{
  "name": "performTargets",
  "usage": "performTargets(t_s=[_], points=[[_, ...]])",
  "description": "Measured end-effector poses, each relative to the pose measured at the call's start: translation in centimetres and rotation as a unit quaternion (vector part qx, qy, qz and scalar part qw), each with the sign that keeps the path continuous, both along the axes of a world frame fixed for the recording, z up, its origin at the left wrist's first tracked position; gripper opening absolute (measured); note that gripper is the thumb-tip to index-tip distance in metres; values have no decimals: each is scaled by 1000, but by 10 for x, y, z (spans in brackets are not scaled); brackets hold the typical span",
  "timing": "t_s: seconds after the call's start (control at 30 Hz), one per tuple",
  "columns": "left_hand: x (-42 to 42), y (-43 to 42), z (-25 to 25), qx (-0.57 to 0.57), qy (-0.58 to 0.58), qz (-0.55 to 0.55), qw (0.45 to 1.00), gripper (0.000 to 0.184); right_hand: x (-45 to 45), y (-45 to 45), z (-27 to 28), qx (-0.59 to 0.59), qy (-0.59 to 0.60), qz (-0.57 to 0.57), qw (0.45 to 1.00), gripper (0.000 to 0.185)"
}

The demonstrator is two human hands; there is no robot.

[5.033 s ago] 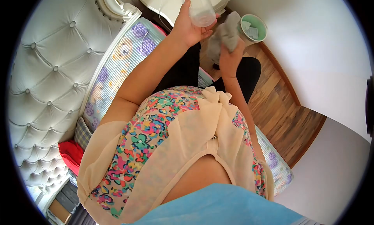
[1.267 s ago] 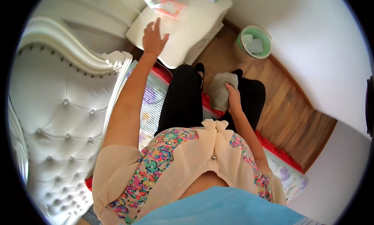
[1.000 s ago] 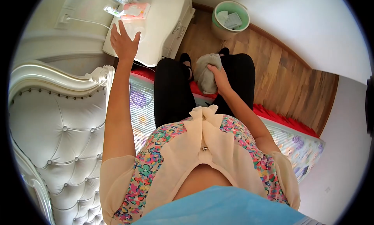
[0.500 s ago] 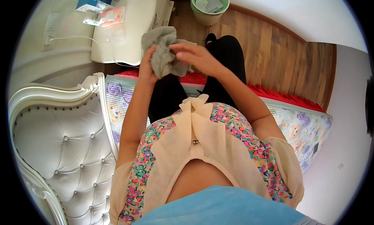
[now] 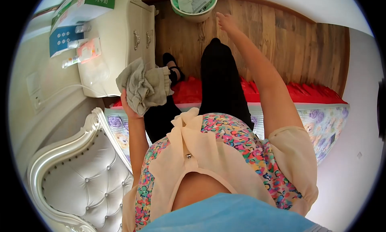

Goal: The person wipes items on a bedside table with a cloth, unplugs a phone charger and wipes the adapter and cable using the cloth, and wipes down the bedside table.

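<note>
A person's left hand (image 5: 129, 105) grips a crumpled grey cloth (image 5: 142, 87) by its near side, most of the fingers hidden behind the folds. The bundle rises just beyond that hand, its gathered edge turned toward the right hand (image 5: 227, 22), which reaches forward well apart from it. The right hand's fingers look loosely bunched; whether they close on anything is too small to tell.

Farthest left of the left hand, a white cord (image 5: 66, 87) runs from a wall outlet (image 5: 35, 91) toward the cloth. Nearer the body on that side stands a tufted, silvery headboard (image 5: 88, 179) with a carved frame. Beyond the left hand, a cream nightstand (image 5: 116, 29) bears a small white bottle (image 5: 71, 62), a blue box (image 5: 62, 41), a pink packet (image 5: 93, 49) and a green-and-white carton (image 5: 86, 5). Between the hands, a black shoe (image 5: 173, 67) rests on the wooden floor (image 5: 281, 47). Just left of the right hand, a bin (image 5: 199, 19) with a green inside contains pale refuse. Below and right of that hand, a red bed skirt (image 5: 289, 91) edges a flower-patterned mattress (image 5: 309, 119), with a pale wall (image 5: 368, 111) farthest right.
</note>
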State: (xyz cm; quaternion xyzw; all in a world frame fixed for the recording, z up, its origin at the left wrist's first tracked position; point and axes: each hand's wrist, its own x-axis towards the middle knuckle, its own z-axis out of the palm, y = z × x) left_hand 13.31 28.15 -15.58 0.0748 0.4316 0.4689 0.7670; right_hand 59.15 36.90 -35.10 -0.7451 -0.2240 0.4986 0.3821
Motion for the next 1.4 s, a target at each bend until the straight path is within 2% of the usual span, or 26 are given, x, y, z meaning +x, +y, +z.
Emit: performTargets(t_s=[0.07, 0.1, 0.13, 0.2, 0.27, 0.3, 0.33, 0.37, 0.4, 0.47, 0.53, 0.6, 0.63, 0.67, 0.7, 0.73, 0.8, 0.93, 1.0, 1.07, 1.13, 1.2, 1.27, 1.3, 1.4], points=[[0, 4, -5, -6, 14, -6, 1000, 56, 5, 23, -51, -42, -89, 40, 994, 44], [2, 0, 2, -9, 14, -6, 1000, 56, 9, 20, -42, -43, -90, 31, 995, 44], [1, 2, 0, -15, 19, 0, 1000, 56, 3, 31, -41, -49, 8, -8, 999, 44], [-6, 4, -6, -17, 27, -1, 999, 55, -8, 46, -37, -56, 106, -53, 991, 45], [-9, 3, -10, 19, 100, -13, 995, 57, -16, 53, -38, -12, 126, -78, 989, 48], [-3, 3, -7, 34, 196, -44, 979, 58, -18, 57, -53, -14, 125, -85, 988, 48], [3, 2, -1, 31, 194, -52, 979, 58, -15, 56, -75, -4, 74, -76, 994, 52], [2, 4, -1, 34, 54, -52, 997, 58, -17, 59, -95, 8, 25, -63, 998, 56], [1, 5, -1, 34, -87, -50, 994, 59, -18, 58, -94, 5, 24, -68, 997, 56], [3, 5, -1, 41, -85, -51, 994, 59, -19, 57, -85, -22, -11, -64, 998, 45], [9, 8, 7, -2, -60, -38, 997, 59, -20, 55, -109, -17, -33, -104, 994, 42], [2, 4, 6, 1, -20, -53, 998, 56, -3, 33, -116, -18, -57, -148, 987, 39], [-1, 5, 2, 35, 143, -82, 986, 53, 6, 16, -108, -16, -33, -122, 992, 36], [-4, 6, -2, 71, 301, -108, 945, 51, 17, -1, -97, -12, -9, -96, 995, 33], [5, 11, 5, -14, 135, -36, 990, 51, 30, -21, -83, 7, 14, -110, 994, 32], [10, 13, 5, -14, 133, -44, 990, 51, 44, -46, -69, 25, 36, -124, 991, 33], [17, 16, 8, 1, 156, -65, 986, 50, 80, -100, -23, 5, 110, -202, 973, 34], [31, 22, 17, -12, 132, -103, 986, 52, 142, -189, -9, -32, 125, -330, 935, 37], [41, 24, 24, -41, 87, -107, 990, 52, 170, -235, -12, -5, 140, -406, 903, 38], [43, 28, 22, -29, 96, -118, 988, 52, 212, -284, -41, -19, 121, -434, 893, 36], [43, 28, 22, -20, 101, -131, 986, 52, 235, -322, -48, 4, 119, -527, 841, 36], [35, 29, 18, 58, 229, -184, 954, 53, 255, -353, -49, 7, 105, -584, 805, 35], [26, 27, 18, 138, 347, -240, 896, 54, 272, -383, -55, -4, 118, -668, 735, 35], [21, 30, 18, 70, 283, -189, 938, 54, 281, -395, -54, -20, 113, -693, 712, 37], [26, 26, 23, 93, 320, -210, 919, 55, 297, -427, -59, 18, 148, -705, 694, 36]])
